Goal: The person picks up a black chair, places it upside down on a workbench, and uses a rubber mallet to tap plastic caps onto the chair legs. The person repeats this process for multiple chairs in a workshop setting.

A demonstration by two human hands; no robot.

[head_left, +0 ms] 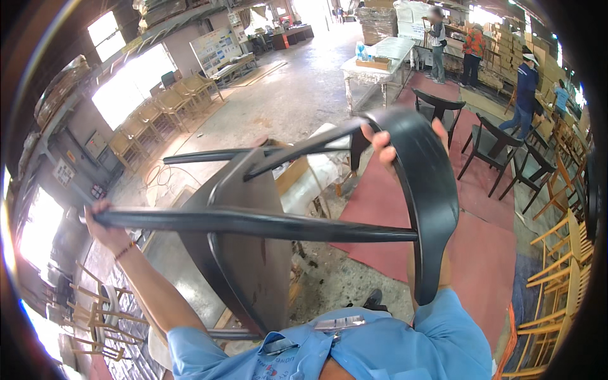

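Note:
A black wooden chair (259,225) is held tilted on its side in front of my chest, above the floor. My left hand (106,229) is wrapped round the end of one long leg at the far left. The curved backrest (432,177) is on the right, with my right hand (382,149) gripping it from behind. Fingertips show at both of its edges, while the palm is hidden by the wood. Between my hands the dark, flat seat (250,272) stands nearly on edge. Another leg (196,156) points left beyond it.
Several black chairs (491,145) stand on red floor sheeting (481,247) to the right. Pale wooden chairs (557,291) are stacked at lower right; others (152,114) line the left wall. A white table (380,66) stands ahead. Several people (525,88) are at the far right.

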